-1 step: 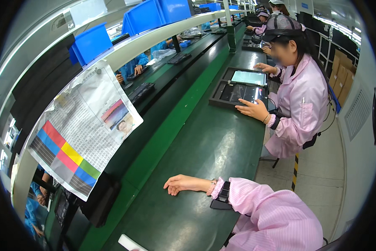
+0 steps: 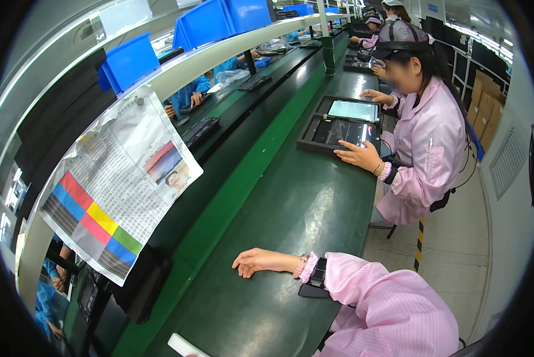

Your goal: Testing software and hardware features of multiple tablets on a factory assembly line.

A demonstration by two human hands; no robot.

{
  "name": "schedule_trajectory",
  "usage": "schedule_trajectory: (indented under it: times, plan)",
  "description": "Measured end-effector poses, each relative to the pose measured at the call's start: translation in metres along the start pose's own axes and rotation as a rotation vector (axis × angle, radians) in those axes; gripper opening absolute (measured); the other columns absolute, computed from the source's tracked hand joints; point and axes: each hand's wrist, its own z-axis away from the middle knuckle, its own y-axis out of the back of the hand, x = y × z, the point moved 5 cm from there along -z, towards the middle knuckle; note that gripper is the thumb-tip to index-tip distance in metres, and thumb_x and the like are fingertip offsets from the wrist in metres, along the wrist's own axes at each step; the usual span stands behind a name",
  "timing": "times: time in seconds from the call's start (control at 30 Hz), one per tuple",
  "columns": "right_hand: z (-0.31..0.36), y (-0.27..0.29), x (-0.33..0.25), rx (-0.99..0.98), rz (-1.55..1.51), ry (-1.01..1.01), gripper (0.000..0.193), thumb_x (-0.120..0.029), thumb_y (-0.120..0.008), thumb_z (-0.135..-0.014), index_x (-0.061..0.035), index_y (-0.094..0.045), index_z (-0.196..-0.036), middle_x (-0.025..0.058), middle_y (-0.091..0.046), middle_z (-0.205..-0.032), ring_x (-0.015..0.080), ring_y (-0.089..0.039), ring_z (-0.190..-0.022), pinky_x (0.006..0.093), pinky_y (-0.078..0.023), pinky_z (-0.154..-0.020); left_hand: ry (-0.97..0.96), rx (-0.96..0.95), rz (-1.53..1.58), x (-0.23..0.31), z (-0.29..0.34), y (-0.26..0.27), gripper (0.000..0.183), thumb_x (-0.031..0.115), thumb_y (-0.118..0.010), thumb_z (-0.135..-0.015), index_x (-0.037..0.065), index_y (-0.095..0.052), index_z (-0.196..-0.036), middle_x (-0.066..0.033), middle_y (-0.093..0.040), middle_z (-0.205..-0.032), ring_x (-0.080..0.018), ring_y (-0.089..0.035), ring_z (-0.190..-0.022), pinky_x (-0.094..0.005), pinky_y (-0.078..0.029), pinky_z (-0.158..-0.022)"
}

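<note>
My right hand (image 2: 256, 262) rests on the dark green bench top (image 2: 279, 303), its fingers loosely bent and nothing in them. Its arm comes in from the lower right in a pink striped sleeve (image 2: 380, 291). At the wrist sits a black strap device (image 2: 319, 273), with a flat dark piece (image 2: 312, 291) below it. A white, bar-like object (image 2: 187, 345) lies at the lower edge, cut off by the frame, so its kind is unclear. My left hand does not show.
To the right, a co-worker in pink (image 2: 424, 149) touches a tablet in a black tray (image 2: 314, 143). A printed sheet (image 2: 121, 184) hangs from the shelf rail at left. Blue bins (image 2: 130, 62) stand above. Across the line, people in blue sleeves (image 2: 192, 92) work beside dark devices (image 2: 201, 131).
</note>
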Motion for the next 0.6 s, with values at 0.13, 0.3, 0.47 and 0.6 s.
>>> schedule_trajectory:
  times: [0.13,0.3,0.47,0.6]
  plan:
    - [-0.0010,0.0012,0.0025,-0.013,-0.018,0.004,0.027,-0.022,-0.043,-0.096,0.0013,-0.054,-0.106,0.0104,-0.061,-0.087,0.0160,-0.061,-0.079,0.0274,-0.051,-0.076,0.051,0.035,0.004,-0.0004,0.0012,-0.0002,0.036,0.027,-0.037,-0.099,-0.003,-0.055,-0.103,-0.0119,-0.065,-0.078,-0.0087,-0.051,-0.047,-0.0186,-0.032,-0.042]
    - [-0.0020,0.0007,0.0036,-0.015,-0.025,-0.001,0.026,-0.021,-0.044,-0.096,0.0010,-0.055,-0.106,0.0104,-0.061,-0.087,0.0159,-0.061,-0.079,0.0273,-0.051,-0.075,0.050,0.041,-0.015,-0.0013,0.0012,0.0016,0.036,0.028,-0.038,-0.099,-0.004,-0.054,-0.103,-0.0121,-0.065,-0.078,-0.0089,-0.051,-0.046,-0.0187,-0.032,-0.042]
    - [-0.0002,0.0014,0.0019,-0.004,-0.014,-0.004,0.026,-0.022,-0.043,-0.097,0.0006,-0.055,-0.106,0.0102,-0.062,-0.087,0.0156,-0.061,-0.079,0.0269,-0.051,-0.075,0.053,0.035,-0.003,-0.0032,0.0000,0.0027,0.036,0.028,-0.038,-0.099,-0.004,-0.054,-0.103,-0.0121,-0.065,-0.077,-0.0089,-0.050,-0.045,-0.0187,-0.031,-0.041]
    - [-0.0008,0.0002,0.0022,-0.012,-0.004,0.002,0.027,-0.022,-0.043,-0.097,0.0007,-0.055,-0.106,0.0102,-0.062,-0.088,0.0154,-0.061,-0.079,0.0267,-0.051,-0.075,0.080,0.069,0.011,0.0030,0.0027,-0.0024,0.035,0.028,-0.039,-0.099,-0.003,-0.055,-0.102,-0.0120,-0.065,-0.076,-0.0091,-0.050,-0.044,-0.0187,-0.031,-0.041]
